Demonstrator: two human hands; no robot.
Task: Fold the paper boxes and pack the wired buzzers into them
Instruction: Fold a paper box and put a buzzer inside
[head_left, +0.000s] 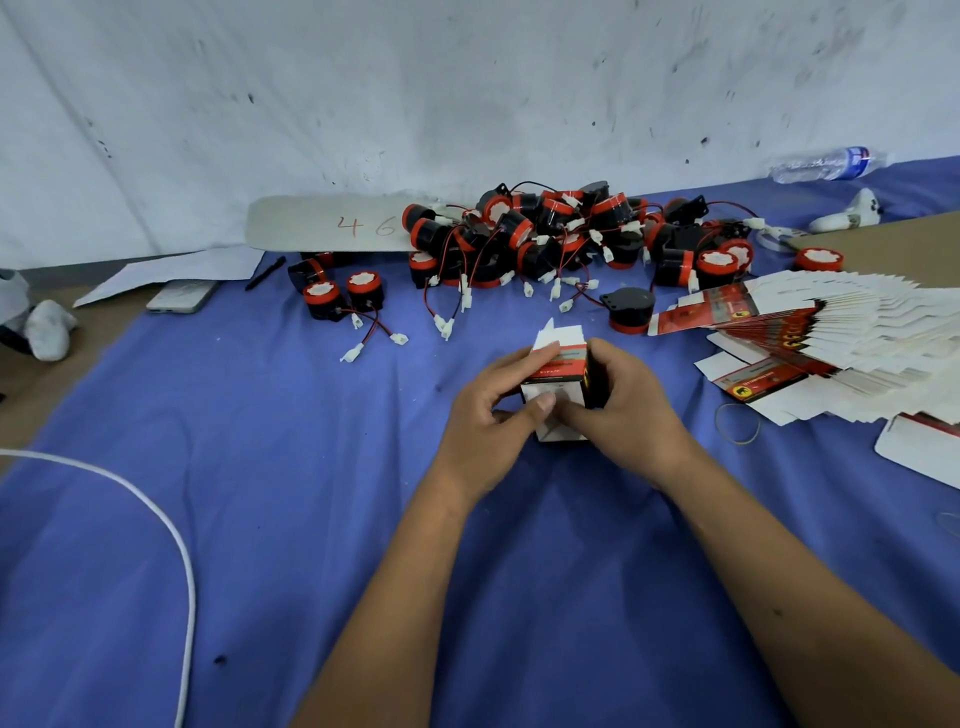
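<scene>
A small red, white and black paper box (562, 366) stands in the middle of the blue cloth, its far flaps open and sticking up. My left hand (488, 415) grips its left side, thumb pressed on the near white flap. My right hand (623, 410) grips its right side, fingers curled over the black face. A big heap of black and red wired buzzers (561, 234) lies behind, by the wall. Two buzzers (343, 299) sit apart at the left and one black buzzer (629, 309) at the right. Flat unfolded boxes (831, 343) are fanned out to the right.
A white cable (171, 525) curves over the blue cloth (260, 467) at the left. A phone (182, 296), a pen (265, 273) and paper sheets (176, 270) lie at the back left. A water bottle (831, 163) lies at the back right. A rubber band (737, 423) lies near the flat boxes.
</scene>
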